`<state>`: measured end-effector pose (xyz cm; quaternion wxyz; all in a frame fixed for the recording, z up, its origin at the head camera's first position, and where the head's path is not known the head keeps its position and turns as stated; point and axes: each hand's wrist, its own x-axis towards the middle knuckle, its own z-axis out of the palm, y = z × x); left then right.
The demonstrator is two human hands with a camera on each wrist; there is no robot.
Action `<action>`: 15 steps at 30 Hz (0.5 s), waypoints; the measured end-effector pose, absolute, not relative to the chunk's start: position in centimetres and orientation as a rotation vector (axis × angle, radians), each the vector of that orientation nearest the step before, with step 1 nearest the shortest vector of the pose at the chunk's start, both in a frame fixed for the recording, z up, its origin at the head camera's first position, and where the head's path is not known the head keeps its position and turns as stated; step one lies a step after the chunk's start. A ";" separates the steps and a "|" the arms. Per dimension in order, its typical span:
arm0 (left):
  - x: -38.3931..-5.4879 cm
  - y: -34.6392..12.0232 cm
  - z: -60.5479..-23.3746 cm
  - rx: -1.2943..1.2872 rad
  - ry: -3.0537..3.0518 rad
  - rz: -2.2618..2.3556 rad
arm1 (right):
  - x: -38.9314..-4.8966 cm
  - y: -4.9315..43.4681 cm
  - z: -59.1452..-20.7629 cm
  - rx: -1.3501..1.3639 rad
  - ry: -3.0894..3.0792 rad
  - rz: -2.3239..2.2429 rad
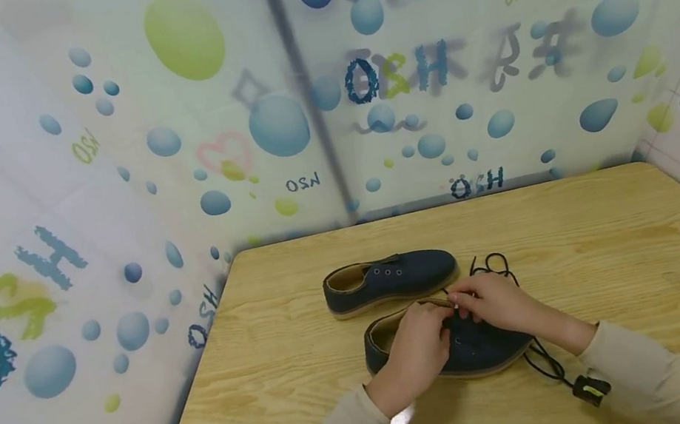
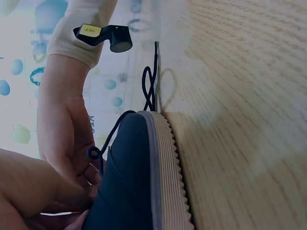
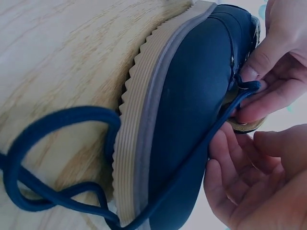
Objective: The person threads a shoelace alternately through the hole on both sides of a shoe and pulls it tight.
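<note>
A navy shoe [image 1: 487, 348] with a pale ridged sole [image 3: 136, 124] stands upright on the table, its toe to the right. My left hand [image 1: 419, 341] grips its eyelet flap at the opening, the thumb [image 3: 256, 67] on the outside. Across the shoe, my right hand [image 1: 497, 302] has curled fingers, thumb and forefinger pinching the dark shoelace close to the left fingertips; the pinched bit is mostly hidden. The shoelace [image 3: 180, 170] crosses the toe and loops onto the table. Both hands nearly meet over the eyelets.
Just behind lies the matching navy shoe [image 1: 424, 273], its eyelets without a lace. The wooden table [image 1: 272, 373] ends at a patterned sheet [image 1: 411, 155] at the back and left. Small black devices [image 1: 591, 389] sit on both sleeve cuffs.
</note>
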<state>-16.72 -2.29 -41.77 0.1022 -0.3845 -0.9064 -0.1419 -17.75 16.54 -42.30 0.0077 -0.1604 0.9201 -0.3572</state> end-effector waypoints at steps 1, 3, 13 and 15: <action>-16.7 -2.3 -41.8 -1.133 -2.673 -0.398 | -17.8 16.5 -42.4 -0.504 2.871 -1.126; -16.6 -2.3 -41.8 -1.126 -2.662 -0.367 | -18.0 16.5 -42.4 -0.508 2.854 -1.148; -16.5 -2.2 -41.9 -1.030 -2.622 -0.397 | -19.2 17.2 -42.5 -0.532 2.606 -1.327; -16.5 -2.2 -41.9 -1.033 -2.615 -0.411 | -19.3 17.4 -42.4 -0.516 2.559 -1.371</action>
